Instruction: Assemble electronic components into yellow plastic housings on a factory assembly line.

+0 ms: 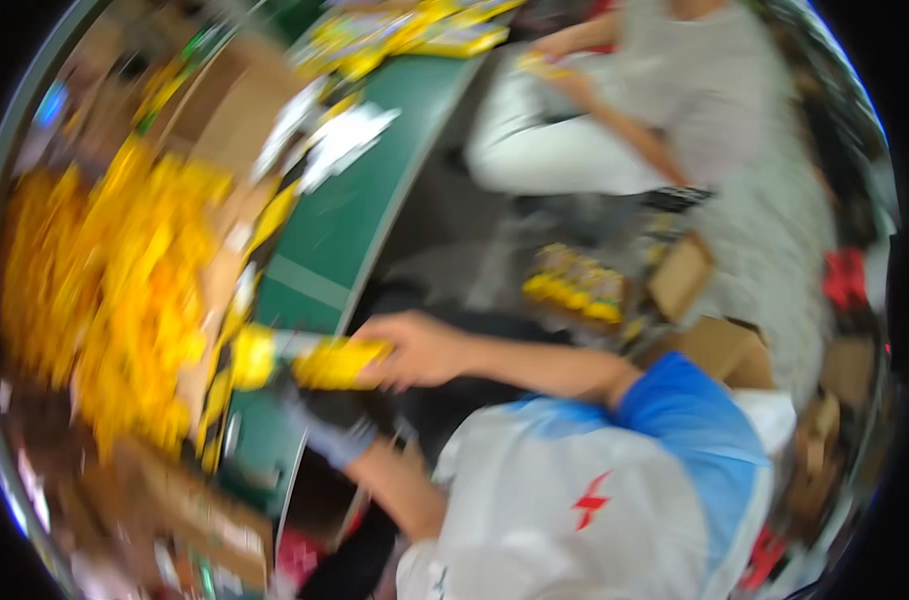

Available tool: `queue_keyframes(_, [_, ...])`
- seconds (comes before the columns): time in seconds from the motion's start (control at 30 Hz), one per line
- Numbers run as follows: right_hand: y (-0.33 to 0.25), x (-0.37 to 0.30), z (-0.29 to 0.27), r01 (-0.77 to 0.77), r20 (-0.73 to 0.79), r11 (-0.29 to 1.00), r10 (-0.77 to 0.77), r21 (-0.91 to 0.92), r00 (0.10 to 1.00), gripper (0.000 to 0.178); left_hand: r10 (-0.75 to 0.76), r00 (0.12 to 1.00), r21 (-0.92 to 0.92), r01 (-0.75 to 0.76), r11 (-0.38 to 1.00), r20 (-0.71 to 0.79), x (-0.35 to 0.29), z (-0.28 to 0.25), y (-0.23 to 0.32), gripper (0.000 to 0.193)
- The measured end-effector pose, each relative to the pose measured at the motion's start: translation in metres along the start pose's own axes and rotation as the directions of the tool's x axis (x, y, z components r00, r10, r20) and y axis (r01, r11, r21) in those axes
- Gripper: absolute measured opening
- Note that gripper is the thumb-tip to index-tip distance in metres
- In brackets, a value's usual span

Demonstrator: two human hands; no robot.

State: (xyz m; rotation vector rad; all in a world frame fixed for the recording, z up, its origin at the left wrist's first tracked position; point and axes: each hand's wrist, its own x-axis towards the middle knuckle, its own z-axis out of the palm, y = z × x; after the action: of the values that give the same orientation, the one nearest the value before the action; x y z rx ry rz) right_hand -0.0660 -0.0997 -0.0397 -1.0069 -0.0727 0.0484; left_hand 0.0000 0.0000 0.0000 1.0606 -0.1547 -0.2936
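My right hand (pixel 414 350) is bare and closed round one end of a yellow packet (pixel 342 362) at the edge of the green table. Just left of that packet lies another yellow piece (pixel 253 356) with a pale strip between them; blur hides whether they are joined. Below the packet is my left hand (pixel 326 418), in a dark and grey glove. Its fingers are smeared by motion, so I cannot make out what it grips. A large heap of yellow packaging (pixel 139 290) spreads to the left of both hands.
A green table (pixel 324 235) runs diagonally, edged with black-and-yellow tape. White sheets (pixel 346 145) and more yellow packets (pixel 404 35) lie farther up it. Cardboard boxes (pixel 214 105) stand on the left. A box of yellow packets (pixel 574 285) is at right. Another person (pixel 664 100) sits beyond, handling something yellow.
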Motion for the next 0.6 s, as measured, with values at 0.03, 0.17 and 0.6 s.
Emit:
queue_keyframes(0.03, [-0.005,0.066,-0.060,0.043,-0.026,0.999,-0.043,-0.001,0.999,0.039,0.179,0.984,0.011,-0.179,0.984,-0.013,0.066,-0.015,0.002,0.050])
queue_keyframes(0.17, [0.030,-0.001,-0.082,0.070,-0.156,0.946,-0.125,-0.318,0.980,0.032,0.486,0.841,0.278,-0.421,0.863,-0.236,0.024,-0.009,-0.067,0.053])
queue_keyframes(0.6, [0.018,-0.012,-0.130,0.420,0.132,0.328,-0.635,-0.846,0.761,0.019,0.396,0.864,0.069,-0.396,0.916,-0.311,0.004,-0.029,-0.093,0.046])
